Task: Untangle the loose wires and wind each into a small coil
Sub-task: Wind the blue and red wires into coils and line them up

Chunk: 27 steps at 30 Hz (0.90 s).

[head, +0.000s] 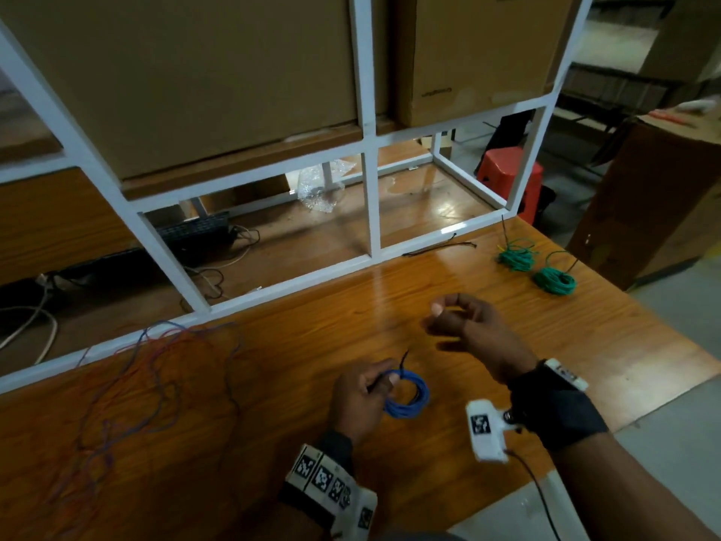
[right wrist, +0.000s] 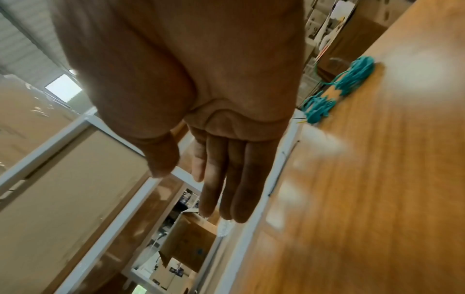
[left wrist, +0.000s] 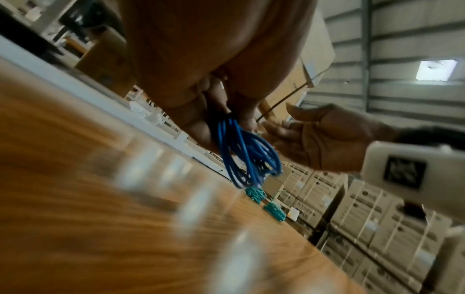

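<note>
So two green coils lie finished beyond the blue coil, pinched in the left hand; the right hand hovers loose, and left of it a red-blue tangle remains.

A warehouse or stockroom with a work table in it. A glossy wooden table stands against a white metal frame rack loaded with large plain cardboard cartons. Beyond the table's far right corner, stacks of printed cartons rise in rows below a corrugated metal wall. A red plastic stool stands on the bare concrete floor behind the rack.
</note>
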### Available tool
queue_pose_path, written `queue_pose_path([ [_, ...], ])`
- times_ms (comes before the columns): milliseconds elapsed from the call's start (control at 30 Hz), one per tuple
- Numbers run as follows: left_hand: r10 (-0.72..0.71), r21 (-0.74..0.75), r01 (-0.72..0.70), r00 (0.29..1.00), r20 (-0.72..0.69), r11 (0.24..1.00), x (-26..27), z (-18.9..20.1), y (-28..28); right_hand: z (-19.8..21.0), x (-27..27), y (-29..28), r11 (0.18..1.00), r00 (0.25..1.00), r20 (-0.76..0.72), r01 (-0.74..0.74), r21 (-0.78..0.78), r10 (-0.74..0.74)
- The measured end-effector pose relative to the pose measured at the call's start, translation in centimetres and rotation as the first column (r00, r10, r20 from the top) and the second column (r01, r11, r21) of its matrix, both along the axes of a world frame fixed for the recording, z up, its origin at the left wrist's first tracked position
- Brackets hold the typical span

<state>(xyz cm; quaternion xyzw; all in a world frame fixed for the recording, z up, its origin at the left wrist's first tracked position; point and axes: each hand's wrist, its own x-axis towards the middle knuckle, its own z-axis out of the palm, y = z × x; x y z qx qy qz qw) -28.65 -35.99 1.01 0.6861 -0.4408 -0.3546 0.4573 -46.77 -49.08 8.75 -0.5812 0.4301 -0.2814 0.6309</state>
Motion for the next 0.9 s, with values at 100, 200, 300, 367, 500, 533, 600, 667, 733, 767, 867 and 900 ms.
queue_pose_path([
  [100,0.117,0.041,-0.110,0.958,-0.261,0.993,-1.3,0.2,-1.1,-2.1,-1.5,1.7,0.995,0.999,-0.008,-0.032,0.098,0.033],
  [200,0.145,0.034,-0.145,0.893,-0.425,0.989,-2.9,1.5,-3.2,-3.1,-3.2,2.4,0.986,0.995,-0.023,-0.090,0.141,0.094],
  [300,0.123,0.040,-0.118,0.873,-0.471,0.992,-5.0,3.3,-5.5,-3.2,-5.3,1.6,0.990,0.997,0.050,-0.056,0.133,0.050],
  [367,0.092,0.048,-0.079,0.887,-0.452,0.996,-6.7,3.6,-7.6,-3.5,-7.3,-0.3,0.992,0.999,0.025,0.039,0.118,-0.043],
  [500,-0.013,0.097,0.040,0.964,-0.266,0.995,-9.6,2.7,-12.0,-4.6,-12.2,-5.8,0.939,0.946,0.011,0.319,0.127,-0.323],
  [533,-0.041,0.125,0.068,0.979,-0.200,0.990,-10.2,2.1,-12.8,-4.9,-13.7,-7.3,0.909,0.917,0.003,0.394,0.139,-0.398],
  [600,-0.094,0.208,0.107,0.993,-0.072,0.972,-11.3,0.4,-13.8,-5.8,-16.8,-10.3,0.837,0.852,-0.028,0.520,0.169,-0.523],
  [667,-0.114,0.285,0.111,0.993,-0.006,0.952,-12.0,-1.5,-14.3,-7.1,-19.8,-13.1,0.753,0.778,-0.058,0.622,0.215,-0.626],
  [733,-0.068,0.310,0.064,0.998,0.004,0.949,-12.3,-2.6,-14.1,-8.4,-22.2,-15.2,0.683,0.716,-0.126,0.695,0.224,-0.687],
  [767,-0.040,0.307,0.034,0.999,0.014,0.951,-12.3,-2.8,-13.9,-9.0,-23.2,-15.9,0.671,0.701,-0.183,0.713,0.203,-0.689],
  [867,-0.032,0.310,0.007,0.997,0.076,0.951,-12.6,-2.9,-13.2,-10.3,-25.0,-17.3,0.675,0.684,-0.318,0.721,0.156,-0.657],
  [900,-0.035,0.314,0.004,0.995,0.094,0.949,-12.7,-2.8,-12.9,-10.5,-25.2,-17.5,0.680,0.684,-0.336,0.718,0.149,-0.648],
])
